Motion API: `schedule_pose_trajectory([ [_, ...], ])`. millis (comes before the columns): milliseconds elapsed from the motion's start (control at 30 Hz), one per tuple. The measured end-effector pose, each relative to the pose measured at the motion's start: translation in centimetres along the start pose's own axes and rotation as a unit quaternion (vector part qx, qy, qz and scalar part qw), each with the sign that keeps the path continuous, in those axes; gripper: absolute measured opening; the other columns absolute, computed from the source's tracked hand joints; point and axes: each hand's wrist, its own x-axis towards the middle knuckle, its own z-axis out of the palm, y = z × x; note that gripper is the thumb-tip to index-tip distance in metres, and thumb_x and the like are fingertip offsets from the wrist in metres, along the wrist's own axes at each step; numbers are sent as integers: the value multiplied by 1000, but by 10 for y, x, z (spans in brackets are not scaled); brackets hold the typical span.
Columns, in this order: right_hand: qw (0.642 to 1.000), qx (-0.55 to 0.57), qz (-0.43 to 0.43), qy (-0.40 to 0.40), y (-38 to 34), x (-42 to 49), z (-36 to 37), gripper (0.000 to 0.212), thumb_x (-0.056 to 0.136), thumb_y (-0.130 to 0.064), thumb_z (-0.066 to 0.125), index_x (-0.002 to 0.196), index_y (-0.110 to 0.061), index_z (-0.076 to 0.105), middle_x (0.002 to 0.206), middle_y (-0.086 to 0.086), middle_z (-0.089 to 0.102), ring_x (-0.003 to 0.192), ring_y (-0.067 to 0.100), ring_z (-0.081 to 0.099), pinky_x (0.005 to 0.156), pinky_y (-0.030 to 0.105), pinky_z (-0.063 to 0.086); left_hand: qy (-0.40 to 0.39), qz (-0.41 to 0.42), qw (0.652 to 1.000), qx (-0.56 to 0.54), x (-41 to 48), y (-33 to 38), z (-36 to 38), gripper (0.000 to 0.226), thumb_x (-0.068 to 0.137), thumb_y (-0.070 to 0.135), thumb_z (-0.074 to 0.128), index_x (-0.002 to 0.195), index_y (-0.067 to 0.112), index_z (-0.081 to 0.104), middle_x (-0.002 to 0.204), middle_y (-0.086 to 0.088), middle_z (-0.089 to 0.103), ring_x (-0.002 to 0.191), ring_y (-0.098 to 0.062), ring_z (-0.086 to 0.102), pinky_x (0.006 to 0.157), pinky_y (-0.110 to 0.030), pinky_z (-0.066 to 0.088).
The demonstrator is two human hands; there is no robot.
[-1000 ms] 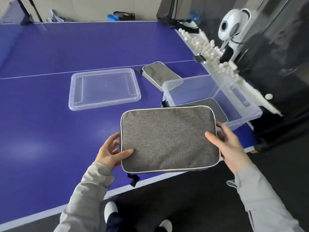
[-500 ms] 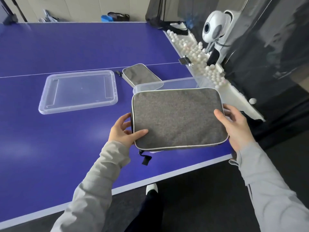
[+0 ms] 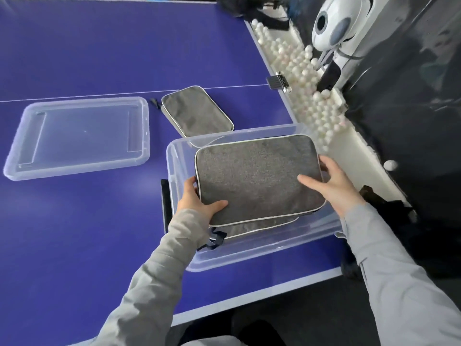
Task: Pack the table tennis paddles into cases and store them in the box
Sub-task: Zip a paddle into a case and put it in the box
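A grey fabric paddle case [image 3: 259, 178] with pale piping round its rounded rectangular face is held level in the mouth of the clear plastic box [image 3: 249, 258], gripped at its short ends by the left hand [image 3: 197, 201] and right hand [image 3: 334, 186], thumbs on top. Beneath it in the box lies a second grey case [image 3: 262, 227], only its near edge showing. A third grey case [image 3: 197, 111] lies flat and angled on the blue table [image 3: 74, 221], just behind the box. The clear lid [image 3: 77, 136] lies flat to the box's left
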Motion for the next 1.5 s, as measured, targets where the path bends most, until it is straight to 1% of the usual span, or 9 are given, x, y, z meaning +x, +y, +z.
schedule_pose_trajectory([
  [133,996,-77,32,-35,24,23,15,77,67,-24,84,132,-27,43,131,-3,52,115,15,52,94,35,46,8,-90,996,22,13,-11,17,90,64,24,85,136,24,30,111,1,55,94,-24,54,83,-33,45],
  [367,987,-132,57,-67,42,36,25,81,67,-20,84,134,-27,41,127,-7,52,108,9,48,88,25,35,37,-207,976,51,23,-29,36,85,66,22,84,135,23,34,124,-8,58,112,-32,56,97,-42,45],
  [567,983,-133,71,-100,53,33,34,89,68,-9,82,142,-20,34,139,-1,48,125,15,45,106,33,36,48,-227,971,54,26,-30,37,75,66,14,84,128,17,41,121,-10,59,107,-30,58,95,-42,47],
  [700,981,-142,65,-113,53,34,33,89,70,-7,79,144,-22,31,139,-2,45,127,15,43,104,30,35,44,-224,971,70,27,-30,35,76,65,18,85,127,16,41,120,-9,59,109,-29,57,95,-41,46],
  [900,979,-154,75,-113,53,38,28,89,71,-7,78,144,-22,29,138,0,45,128,18,44,109,40,37,35,-218,971,91,29,-31,38,86,63,21,86,134,17,38,124,-8,57,111,-29,55,96,-42,46],
  [1067,973,-193,64,-113,56,39,32,90,72,-10,78,146,-19,26,137,6,41,129,23,41,106,33,33,30,-221,968,117,29,-31,40,88,65,24,85,137,18,34,128,-9,54,115,-31,52,99,-42,44],
  [1267,972,-216,-14,-93,46,24,27,91,83,-21,70,151,-16,10,152,5,21,142,16,19,109,20,15,40,-79,946,313,17,-19,41,92,81,40,69,149,14,13,157,-5,13,143,-24,19,116,-35,20],
  [1400,957,-252,-105,-94,25,9,28,78,89,-26,63,150,-14,17,154,8,23,143,20,21,117,32,17,70,30,905,418,-6,-4,42,79,89,53,50,149,17,15,158,2,13,146,-19,9,117,-36,9],
  [1500,935,-284,-172,-122,7,-1,37,72,91,-28,60,148,-11,20,155,9,22,144,21,18,117,30,15,114,90,857,495,-30,4,38,76,91,60,36,150,18,13,159,2,10,147,-19,0,117,-37,-4],
])
